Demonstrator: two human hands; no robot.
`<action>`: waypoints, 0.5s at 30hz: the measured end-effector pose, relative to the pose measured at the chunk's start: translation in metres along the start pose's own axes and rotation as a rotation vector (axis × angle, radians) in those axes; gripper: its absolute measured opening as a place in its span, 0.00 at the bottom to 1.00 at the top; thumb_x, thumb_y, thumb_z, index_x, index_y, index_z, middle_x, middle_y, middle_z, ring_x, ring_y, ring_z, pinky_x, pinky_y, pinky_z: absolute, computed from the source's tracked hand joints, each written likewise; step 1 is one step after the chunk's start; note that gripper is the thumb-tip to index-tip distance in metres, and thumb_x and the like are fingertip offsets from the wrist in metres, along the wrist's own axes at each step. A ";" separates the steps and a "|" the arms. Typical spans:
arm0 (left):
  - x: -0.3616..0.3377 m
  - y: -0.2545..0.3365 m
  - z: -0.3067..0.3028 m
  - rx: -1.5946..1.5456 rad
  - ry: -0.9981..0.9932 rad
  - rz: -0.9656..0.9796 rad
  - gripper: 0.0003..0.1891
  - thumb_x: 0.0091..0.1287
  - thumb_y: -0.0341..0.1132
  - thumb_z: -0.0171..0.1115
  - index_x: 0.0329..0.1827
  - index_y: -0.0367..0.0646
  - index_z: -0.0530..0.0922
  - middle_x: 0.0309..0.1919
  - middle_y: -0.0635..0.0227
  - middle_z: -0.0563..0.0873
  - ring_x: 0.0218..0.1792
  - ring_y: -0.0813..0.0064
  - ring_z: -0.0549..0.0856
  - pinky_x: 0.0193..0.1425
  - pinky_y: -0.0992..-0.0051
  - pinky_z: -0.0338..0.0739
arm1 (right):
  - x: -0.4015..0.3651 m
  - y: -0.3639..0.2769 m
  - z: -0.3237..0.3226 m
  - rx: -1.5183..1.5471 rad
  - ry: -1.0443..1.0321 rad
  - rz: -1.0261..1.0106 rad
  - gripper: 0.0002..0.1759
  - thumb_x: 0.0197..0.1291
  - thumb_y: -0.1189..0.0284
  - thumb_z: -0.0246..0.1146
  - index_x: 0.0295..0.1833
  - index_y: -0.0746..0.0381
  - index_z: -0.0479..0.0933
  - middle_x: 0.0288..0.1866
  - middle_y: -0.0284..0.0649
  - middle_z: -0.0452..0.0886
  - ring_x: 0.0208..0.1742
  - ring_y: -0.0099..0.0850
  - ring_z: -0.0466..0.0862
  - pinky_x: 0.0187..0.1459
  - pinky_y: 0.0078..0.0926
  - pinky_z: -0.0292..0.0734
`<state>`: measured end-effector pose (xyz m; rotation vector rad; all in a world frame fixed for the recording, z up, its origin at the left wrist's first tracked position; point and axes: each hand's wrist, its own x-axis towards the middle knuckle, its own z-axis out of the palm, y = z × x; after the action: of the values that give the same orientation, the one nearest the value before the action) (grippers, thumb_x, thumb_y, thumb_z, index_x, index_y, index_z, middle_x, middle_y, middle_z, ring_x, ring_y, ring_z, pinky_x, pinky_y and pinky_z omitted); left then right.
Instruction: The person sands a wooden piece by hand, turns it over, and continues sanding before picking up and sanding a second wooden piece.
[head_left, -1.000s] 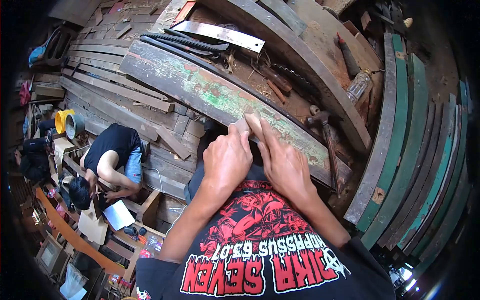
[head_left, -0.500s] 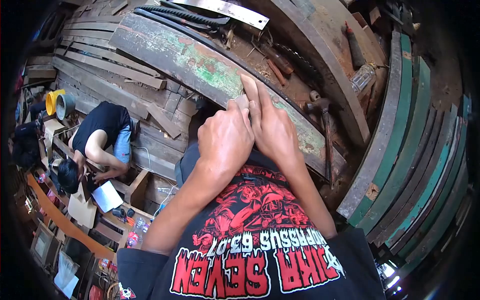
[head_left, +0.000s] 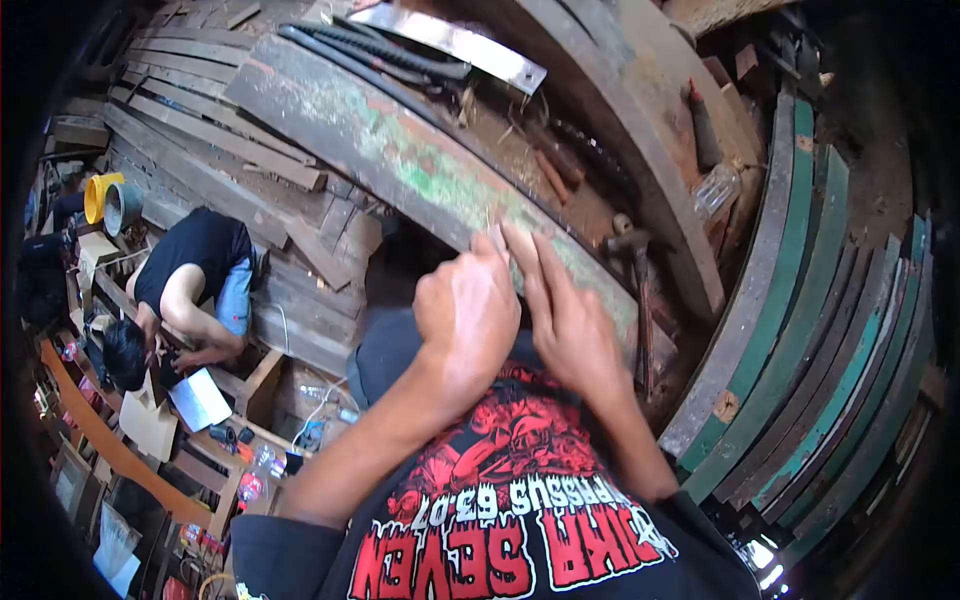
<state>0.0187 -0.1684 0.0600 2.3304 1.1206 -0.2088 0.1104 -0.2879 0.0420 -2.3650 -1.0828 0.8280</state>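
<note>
My left hand [head_left: 468,312] is closed in a fist, thumb side toward the other hand. At its fingertips shows the end of a small flat pale piece [head_left: 497,237]; the rest is hidden in the fist. Right beside it, my right hand [head_left: 572,325] has its fingers bent forward around a narrow tan shape; I cannot tell what it is. The fingertips of both hands are over a thick wooden plank [head_left: 340,135] with worn green and white paint, which runs diagonally in front of me.
Beyond the plank lie a metal strip [head_left: 450,45], black ribbed bars [head_left: 400,60] and a hammer [head_left: 640,270]. Green-edged boards [head_left: 740,370] are stacked at right. At left, a person [head_left: 195,270] in a dark sleeveless top bends over, near a yellow bucket [head_left: 100,198].
Both hands have shifted slightly down and to the right in view, toward my body, and the right hand's fingers have opened a little from the left. The view has tilted a bit.
</note>
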 end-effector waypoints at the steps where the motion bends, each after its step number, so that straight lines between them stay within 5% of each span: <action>1: 0.000 0.000 -0.001 -0.029 -0.029 -0.025 0.17 0.81 0.43 0.57 0.45 0.35 0.81 0.27 0.44 0.89 0.30 0.44 0.92 0.36 0.50 0.88 | 0.006 -0.003 0.004 0.066 0.019 0.008 0.31 0.83 0.58 0.53 0.83 0.58 0.65 0.34 0.70 0.85 0.39 0.71 0.86 0.43 0.69 0.80; 6: 0.000 0.000 0.002 0.037 -0.036 0.009 0.16 0.80 0.43 0.58 0.44 0.37 0.80 0.27 0.47 0.90 0.30 0.47 0.93 0.36 0.53 0.89 | 0.028 -0.009 0.009 0.167 -0.014 0.101 0.30 0.84 0.57 0.50 0.84 0.59 0.64 0.43 0.73 0.85 0.46 0.73 0.86 0.49 0.70 0.79; 15: 0.001 -0.001 0.001 0.051 -0.024 0.048 0.15 0.80 0.43 0.58 0.44 0.37 0.80 0.26 0.48 0.90 0.30 0.49 0.93 0.34 0.55 0.89 | 0.025 -0.012 0.005 0.084 -0.017 0.089 0.31 0.83 0.57 0.53 0.84 0.58 0.63 0.42 0.70 0.86 0.40 0.70 0.87 0.44 0.69 0.81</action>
<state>0.0187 -0.1675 0.0585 2.3905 1.0575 -0.2501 0.1140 -0.2606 0.0365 -2.3548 -0.9361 0.9079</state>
